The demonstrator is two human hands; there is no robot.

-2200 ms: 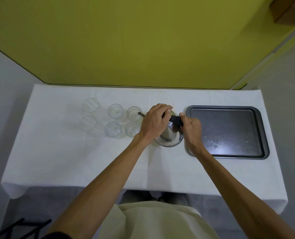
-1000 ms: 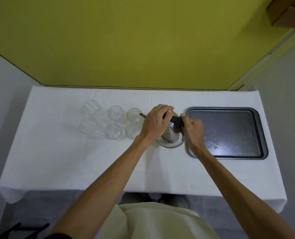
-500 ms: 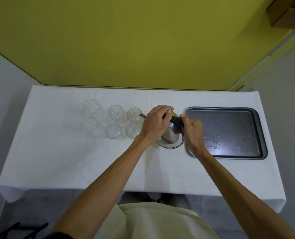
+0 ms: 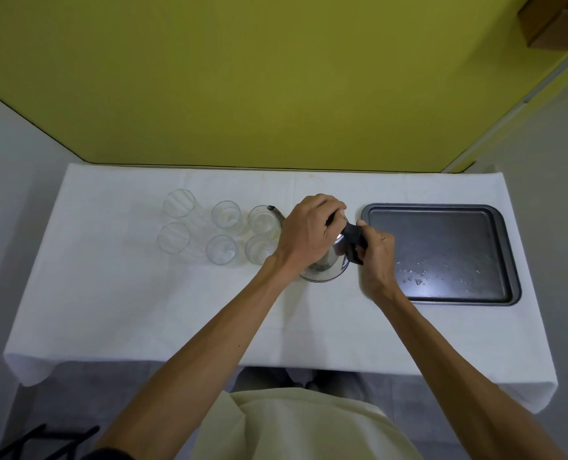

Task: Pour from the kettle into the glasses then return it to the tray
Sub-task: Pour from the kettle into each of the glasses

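The kettle (image 4: 325, 267) is polished metal with a round, flaring base, a black handle (image 4: 354, 242) and a thin spout (image 4: 273, 211) — the spout tip reaches over the rim of the nearest back-row glass (image 4: 262, 220). It sits near the middle of the table (image 4: 109, 310), a little toward the far edge, between the glasses (image 4: 222, 227) and the tray (image 4: 442, 254); whether its base rests on the white cloth or is lifted just off it cannot be told.

The left hand (image 4: 309, 232) lies over the top of the kettle, fingers curled down around the lid area and hiding it, so what exactly they press on is not visible. The right hand (image 4: 377, 257) is closed around the black handle, fingers wrapped and thumb on the upper part.

Six clear glasses stand in two rows of three toward the left half of the table, upright and close together; how much liquid is in them cannot be made out. The dark, shallow tray lies near the right edge of the table — scattered water droplets shine on its near part.
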